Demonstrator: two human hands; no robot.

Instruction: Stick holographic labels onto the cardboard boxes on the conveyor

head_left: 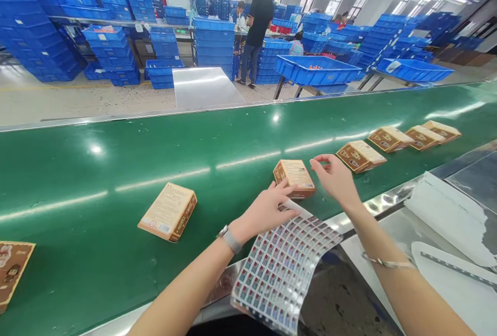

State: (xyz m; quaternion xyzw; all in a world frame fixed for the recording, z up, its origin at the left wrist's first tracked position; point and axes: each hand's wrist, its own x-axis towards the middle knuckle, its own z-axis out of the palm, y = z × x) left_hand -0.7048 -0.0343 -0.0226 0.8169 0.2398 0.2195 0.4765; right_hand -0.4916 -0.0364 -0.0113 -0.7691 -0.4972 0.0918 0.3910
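My left hand [267, 210] grips the upper edge of a sheet of small stickers [279, 268], which curls down over the near edge of the belt. Its outer fingers reach to the small brown-and-cream box [295, 176] just ahead. Right of that box, my right hand [334, 178] is raised with thumb and fingertips pinched together. Whatever may be between those fingertips is too small to make out. Left of my hands, another box [169, 212] lies on the green conveyor belt [116, 165]. A closer box [361, 156] is just beyond my right hand.
Several similar boxes [389, 139] sit farther right on the belt. At the far left, one box [13, 274] is partly cut off. White paper sheets [450, 217] lie at the right. Blue crates [318, 71] and a standing person [258, 25] are beyond the belt.
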